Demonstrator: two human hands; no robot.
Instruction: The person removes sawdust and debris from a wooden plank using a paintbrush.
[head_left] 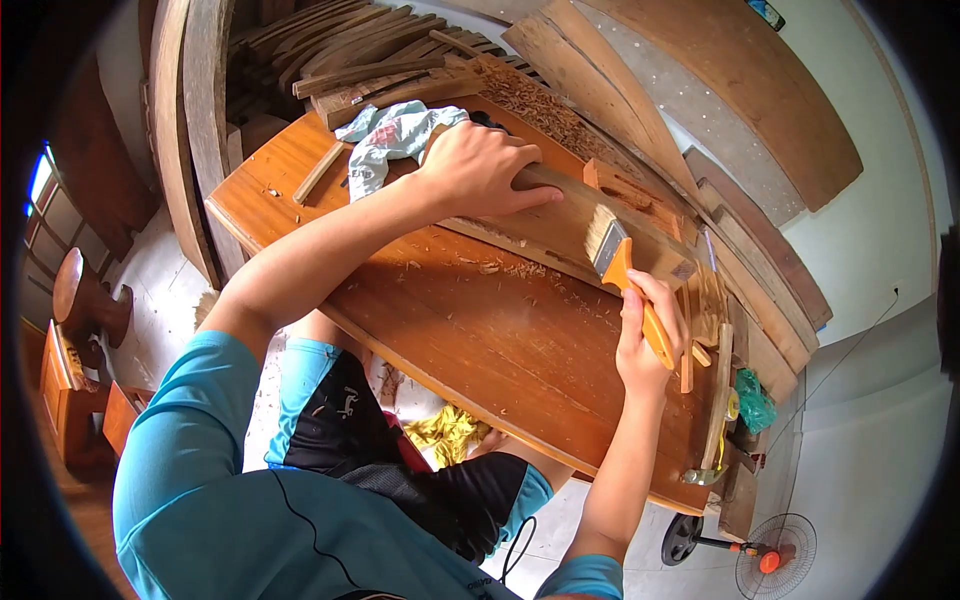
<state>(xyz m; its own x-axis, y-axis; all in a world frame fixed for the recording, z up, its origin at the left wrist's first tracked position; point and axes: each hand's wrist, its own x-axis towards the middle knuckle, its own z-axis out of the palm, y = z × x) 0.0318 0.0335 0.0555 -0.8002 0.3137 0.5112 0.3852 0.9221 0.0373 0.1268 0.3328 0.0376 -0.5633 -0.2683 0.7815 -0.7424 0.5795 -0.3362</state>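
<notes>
My right hand (652, 330) is closed round the orange handle of a flat paintbrush (615, 255), whose pale bristles point up and left, against or just above a long wooden board (560, 228). Over the left part of that board rests my left hand (485, 172), its thumb stretched along the wood and its other fingers bent over the far side, their tips hidden. The board lies along the far half of an orange-brown wooden table (480, 340). Beside my left hand is a crumpled light cloth (385, 138). Wood shavings (520, 270) are scattered on the tabletop near the board.
Stacked wood strips (350, 50) and a shavings heap (530, 100) lie beyond the table. A hammer (705, 475) and green plastic bag (754, 402) are at the right end. A fan (775, 560) stands lower right; yellow cloth (447, 432) lies below the near edge.
</notes>
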